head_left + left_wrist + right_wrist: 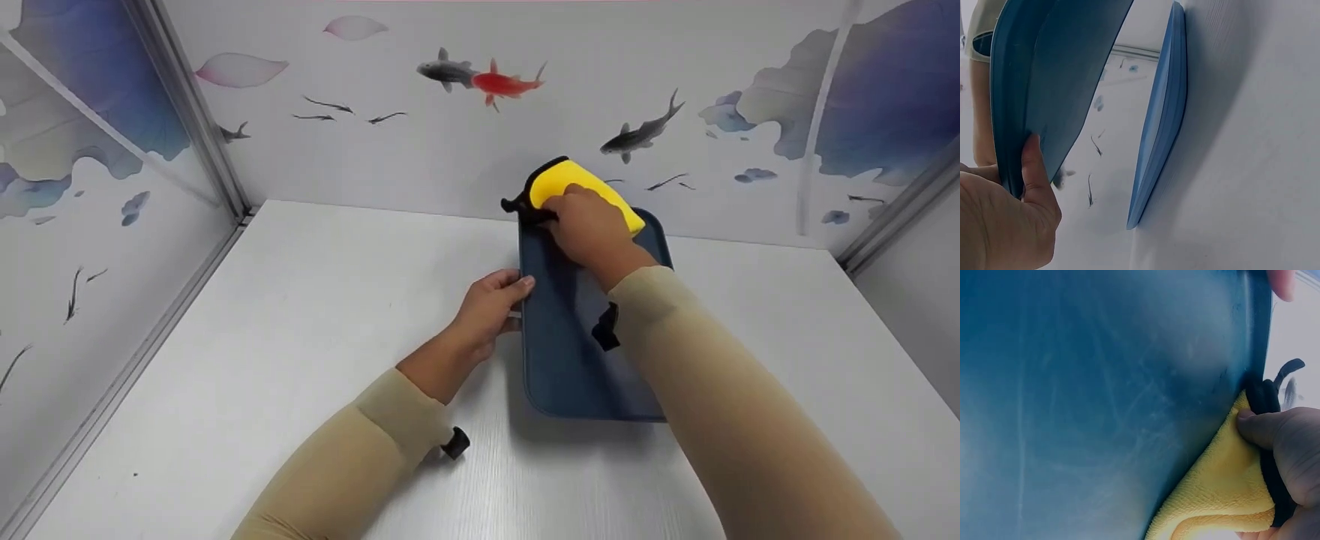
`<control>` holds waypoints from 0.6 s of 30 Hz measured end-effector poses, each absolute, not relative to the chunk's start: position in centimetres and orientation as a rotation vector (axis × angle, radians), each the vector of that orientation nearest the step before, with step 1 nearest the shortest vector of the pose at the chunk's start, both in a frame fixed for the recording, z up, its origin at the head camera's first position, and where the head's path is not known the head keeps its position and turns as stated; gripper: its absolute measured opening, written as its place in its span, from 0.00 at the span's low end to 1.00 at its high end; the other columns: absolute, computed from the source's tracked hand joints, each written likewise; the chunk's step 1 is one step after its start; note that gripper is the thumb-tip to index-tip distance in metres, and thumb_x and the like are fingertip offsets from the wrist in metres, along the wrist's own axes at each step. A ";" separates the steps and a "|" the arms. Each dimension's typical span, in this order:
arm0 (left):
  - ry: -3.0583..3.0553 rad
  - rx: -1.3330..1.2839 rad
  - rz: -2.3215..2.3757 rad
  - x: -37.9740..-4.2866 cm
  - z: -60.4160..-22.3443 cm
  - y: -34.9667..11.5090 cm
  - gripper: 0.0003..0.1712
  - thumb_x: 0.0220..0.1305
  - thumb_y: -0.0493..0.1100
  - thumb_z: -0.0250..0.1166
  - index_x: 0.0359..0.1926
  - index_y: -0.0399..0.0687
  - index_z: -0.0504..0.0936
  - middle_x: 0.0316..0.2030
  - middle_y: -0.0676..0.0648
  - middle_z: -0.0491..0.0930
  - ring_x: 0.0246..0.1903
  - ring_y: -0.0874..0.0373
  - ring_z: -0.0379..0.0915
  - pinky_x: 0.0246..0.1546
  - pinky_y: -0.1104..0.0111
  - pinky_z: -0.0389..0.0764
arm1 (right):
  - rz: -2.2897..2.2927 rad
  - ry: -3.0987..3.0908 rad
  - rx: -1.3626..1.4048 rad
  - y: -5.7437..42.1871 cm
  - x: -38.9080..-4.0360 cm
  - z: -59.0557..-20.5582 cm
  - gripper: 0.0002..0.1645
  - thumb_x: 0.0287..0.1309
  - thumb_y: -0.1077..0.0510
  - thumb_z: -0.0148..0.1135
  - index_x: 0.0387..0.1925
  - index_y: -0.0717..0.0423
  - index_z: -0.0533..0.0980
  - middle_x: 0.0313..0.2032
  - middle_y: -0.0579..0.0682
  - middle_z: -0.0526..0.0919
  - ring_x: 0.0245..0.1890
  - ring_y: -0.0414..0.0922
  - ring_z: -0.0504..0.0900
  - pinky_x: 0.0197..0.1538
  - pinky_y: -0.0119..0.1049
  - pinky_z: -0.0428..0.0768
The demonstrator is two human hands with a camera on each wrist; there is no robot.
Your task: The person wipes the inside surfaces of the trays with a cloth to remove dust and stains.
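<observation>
Tray [553,352] in L hand [487,307], under R [594,226]

The blue tray [562,337] is raised and tilted, right of centre. The folded yellow cloth [555,180], black-edged, touches its far left corner.

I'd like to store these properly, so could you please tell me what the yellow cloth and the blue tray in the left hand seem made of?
Yellow cloth: probably microfibre, soft and matte, judging by its fuzzy pile. Blue tray: likely smooth plastic with a low sheen, judging by its rounded corners and soft reflections, though coated metal remains possible.
</observation>
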State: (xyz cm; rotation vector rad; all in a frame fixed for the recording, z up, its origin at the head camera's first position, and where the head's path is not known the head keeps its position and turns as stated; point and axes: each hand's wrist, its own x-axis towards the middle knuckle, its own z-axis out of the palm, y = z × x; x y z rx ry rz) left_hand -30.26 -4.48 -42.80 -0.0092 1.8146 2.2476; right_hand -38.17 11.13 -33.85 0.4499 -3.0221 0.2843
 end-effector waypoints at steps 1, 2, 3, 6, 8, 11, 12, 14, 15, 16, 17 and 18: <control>1.815 -0.011 2.249 -30.3 -42.8 -4.5 0.16 0.76 0.46 0.63 0.58 0.44 0.83 0.39 0.50 0.82 0.38 0.59 0.80 0.36 0.70 0.83 | 0.285 -3.028 0.441 11.3 -38.2 -33.8 0.19 0.77 0.54 0.57 0.64 0.50 0.79 0.59 0.58 0.80 0.63 0.57 0.78 0.74 0.59 0.69; 1.815 -0.014 2.249 -30.3 -42.8 -4.4 0.16 0.76 0.46 0.63 0.58 0.45 0.84 0.39 0.50 0.83 0.38 0.59 0.80 0.36 0.70 0.83 | 0.284 -3.034 0.433 11.5 -38.2 -33.8 0.19 0.77 0.54 0.57 0.64 0.50 0.79 0.59 0.58 0.80 0.63 0.57 0.77 0.74 0.59 0.68; 1.818 -0.017 2.248 -30.2 -42.8 -4.4 0.16 0.76 0.46 0.63 0.58 0.45 0.84 0.39 0.50 0.83 0.38 0.59 0.80 0.36 0.70 0.84 | 0.279 -3.039 0.424 11.7 -38.2 -33.8 0.19 0.76 0.54 0.57 0.64 0.50 0.79 0.59 0.58 0.80 0.63 0.57 0.77 0.74 0.60 0.68; 1.824 -0.027 2.247 -30.2 -42.8 -4.5 0.16 0.76 0.46 0.63 0.59 0.46 0.84 0.38 0.49 0.84 0.38 0.59 0.80 0.36 0.70 0.84 | 0.281 -3.050 0.400 12.4 -38.3 -33.9 0.20 0.76 0.55 0.58 0.64 0.52 0.79 0.61 0.59 0.79 0.63 0.58 0.77 0.74 0.60 0.67; 1.825 -0.035 2.248 -30.2 -42.7 -4.5 0.16 0.76 0.46 0.62 0.59 0.46 0.84 0.38 0.49 0.84 0.38 0.59 0.80 0.36 0.70 0.83 | 0.274 -3.047 0.397 13.1 -38.4 -34.1 0.20 0.75 0.56 0.59 0.64 0.53 0.79 0.61 0.60 0.79 0.63 0.58 0.77 0.74 0.60 0.68; 1.828 -0.038 2.257 -30.2 -42.7 -4.6 0.17 0.77 0.46 0.62 0.59 0.45 0.83 0.38 0.49 0.83 0.37 0.59 0.80 0.35 0.71 0.83 | 0.277 -3.036 0.387 14.2 -38.5 -34.3 0.20 0.74 0.56 0.60 0.63 0.55 0.79 0.61 0.62 0.79 0.63 0.59 0.78 0.74 0.59 0.69; 1.831 -0.038 2.260 -30.2 -42.7 -4.6 0.17 0.77 0.46 0.62 0.59 0.44 0.83 0.38 0.49 0.83 0.37 0.59 0.80 0.35 0.71 0.83 | 0.278 -3.030 0.388 14.6 -38.5 -34.4 0.20 0.74 0.57 0.61 0.63 0.55 0.79 0.61 0.62 0.80 0.62 0.60 0.78 0.73 0.59 0.69; 1.837 -0.036 2.264 -30.2 -42.7 -4.5 0.17 0.77 0.46 0.62 0.59 0.44 0.83 0.38 0.49 0.83 0.36 0.59 0.80 0.34 0.71 0.83 | 0.281 -3.024 0.381 15.2 -38.6 -34.4 0.18 0.73 0.57 0.61 0.61 0.54 0.80 0.60 0.61 0.81 0.61 0.59 0.79 0.72 0.59 0.71; 1.843 -0.030 2.264 -30.1 -42.7 -4.5 0.17 0.77 0.45 0.62 0.60 0.44 0.83 0.38 0.49 0.83 0.36 0.60 0.80 0.34 0.71 0.83 | 0.284 -3.023 0.375 15.5 -38.7 -34.4 0.18 0.73 0.57 0.61 0.61 0.54 0.80 0.59 0.61 0.82 0.60 0.59 0.79 0.71 0.59 0.71; 1.852 -0.026 2.263 -30.1 -42.6 -4.5 0.17 0.77 0.46 0.61 0.59 0.44 0.83 0.38 0.49 0.83 0.36 0.60 0.80 0.34 0.71 0.83 | 0.286 -3.021 0.369 15.8 -38.7 -34.4 0.18 0.73 0.57 0.61 0.60 0.54 0.80 0.58 0.61 0.82 0.59 0.59 0.79 0.71 0.59 0.71; 1.858 -0.022 2.263 -30.1 -42.6 -4.5 0.17 0.77 0.46 0.61 0.59 0.44 0.83 0.38 0.49 0.83 0.36 0.60 0.80 0.34 0.71 0.83 | 0.283 -3.017 0.367 16.1 -38.8 -34.4 0.17 0.73 0.58 0.61 0.60 0.55 0.80 0.57 0.61 0.82 0.58 0.59 0.80 0.71 0.60 0.71; 1.860 -0.018 2.266 -30.1 -42.6 -4.5 0.17 0.77 0.46 0.61 0.59 0.43 0.83 0.38 0.50 0.83 0.36 0.60 0.80 0.34 0.71 0.83 | 0.282 -3.015 0.362 16.4 -38.8 -34.4 0.17 0.72 0.58 0.61 0.59 0.55 0.80 0.56 0.61 0.83 0.57 0.59 0.80 0.70 0.60 0.72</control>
